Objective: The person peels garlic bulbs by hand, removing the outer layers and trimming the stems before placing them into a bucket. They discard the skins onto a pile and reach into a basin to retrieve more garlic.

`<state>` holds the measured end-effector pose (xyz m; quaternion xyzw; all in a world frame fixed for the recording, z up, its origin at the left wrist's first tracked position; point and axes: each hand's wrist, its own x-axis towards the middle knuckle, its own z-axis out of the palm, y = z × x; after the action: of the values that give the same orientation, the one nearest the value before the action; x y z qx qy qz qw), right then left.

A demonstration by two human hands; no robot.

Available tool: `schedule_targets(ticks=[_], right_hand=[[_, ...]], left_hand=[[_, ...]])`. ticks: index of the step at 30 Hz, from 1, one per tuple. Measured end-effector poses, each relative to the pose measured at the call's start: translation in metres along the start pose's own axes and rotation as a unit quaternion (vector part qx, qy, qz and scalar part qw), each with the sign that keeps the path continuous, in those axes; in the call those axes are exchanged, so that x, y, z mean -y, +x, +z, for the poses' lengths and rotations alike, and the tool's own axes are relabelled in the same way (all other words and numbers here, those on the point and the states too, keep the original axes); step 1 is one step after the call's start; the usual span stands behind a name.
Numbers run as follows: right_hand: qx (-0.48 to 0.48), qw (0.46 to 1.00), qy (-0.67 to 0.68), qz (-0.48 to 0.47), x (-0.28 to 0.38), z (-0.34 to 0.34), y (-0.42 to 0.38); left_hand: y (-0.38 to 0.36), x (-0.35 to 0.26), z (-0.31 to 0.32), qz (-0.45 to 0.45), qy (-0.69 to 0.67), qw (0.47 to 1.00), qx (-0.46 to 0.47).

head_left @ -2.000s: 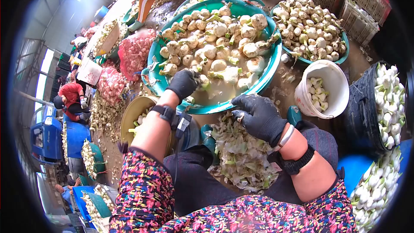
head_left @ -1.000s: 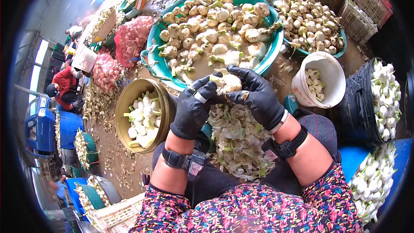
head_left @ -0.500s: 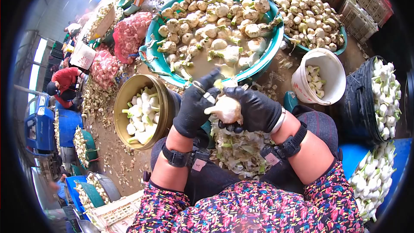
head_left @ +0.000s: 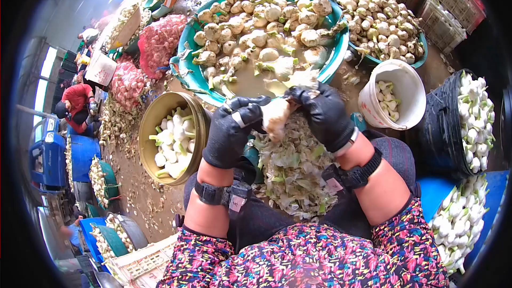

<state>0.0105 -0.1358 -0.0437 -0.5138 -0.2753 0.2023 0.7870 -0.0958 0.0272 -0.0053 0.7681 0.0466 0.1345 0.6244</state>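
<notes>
Between my black-gloved hands is a whitish garlic bulb (head_left: 275, 119) with brownish outer skin. My left hand (head_left: 232, 132) is closed on its left side, with a pale band around one finger. My right hand (head_left: 324, 120) pinches the outer skin at the bulb's upper right, and a loose pale flap of skin (head_left: 304, 79) sticks up above those fingers. Directly below lies a heap of peeled garlic skins (head_left: 296, 173) between my knees. Just beyond my hands stands a green tub (head_left: 188, 77) of murky water and unpeeled garlic bulbs.
A tan bucket (head_left: 200, 128) of peeled white garlic stands left. To the right are a white bucket (head_left: 368, 98) with some garlic, a black bucket (head_left: 440, 128) heaped with white bulbs, and another tub of garlic (head_left: 384, 29). A person in red (head_left: 80, 104) works at far left.
My hands have moved apart, the left going left. The bulb has turned from lying sideways to hanging downward, and a flap of its skin is pulled up at my right fingers.
</notes>
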Motion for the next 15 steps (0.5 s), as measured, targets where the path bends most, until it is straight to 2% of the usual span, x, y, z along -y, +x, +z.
schedule_targets(ticks=[1,2,3,5,6,7,9,10,11,13,14,15], right_hand=[[-0.013,0.997,-0.022,-0.07,0.006,0.0,-0.001],[0.005,0.995,0.087,-0.041,0.017,-0.005,0.002],[0.025,0.981,0.194,-0.01,0.027,-0.012,0.002],[0.104,0.946,0.305,0.016,0.044,-0.031,0.01],[0.186,0.956,0.216,0.073,0.052,-0.041,0.014],[0.192,0.957,-0.015,0.218,0.064,-0.049,0.01],[0.276,0.902,-0.233,0.238,0.056,-0.025,0.006],[0.214,0.9,-0.337,0.175,0.036,-0.025,0.001],[0.152,0.927,-0.324,0.11,0.023,-0.021,-0.001],[0.059,0.979,-0.154,0.123,0.016,-0.013,0.005],[0.054,0.986,-0.013,0.16,0.024,-0.002,0.005],[0.052,0.986,-0.012,0.16,0.021,-0.003,0.005]], left_hand=[[0.002,0.004,-0.008,0.143,0.163,0.976,0.019],[0.002,0.007,-0.016,0.109,0.224,0.968,-0.001],[0.002,0.011,-0.016,0.013,0.024,0.995,-0.091],[0.005,0.007,-0.022,0.092,0.193,0.973,-0.085],[0.005,0.007,-0.023,0.093,0.197,0.972,-0.085],[0.005,0.009,-0.021,0.068,0.152,0.982,-0.095],[0.005,0.016,-0.016,0.042,0.105,0.988,-0.101],[0.005,0.02,-0.014,-0.004,0.005,0.994,-0.105],[0.004,0.024,-0.01,-0.052,-0.097,0.988,-0.108],[0.003,0.013,0.003,-0.049,-0.063,0.992,-0.099],[0.003,0.007,0.011,-0.083,-0.113,0.986,-0.09],[0.004,0.004,0.014,-0.117,-0.16,0.977,-0.081]])
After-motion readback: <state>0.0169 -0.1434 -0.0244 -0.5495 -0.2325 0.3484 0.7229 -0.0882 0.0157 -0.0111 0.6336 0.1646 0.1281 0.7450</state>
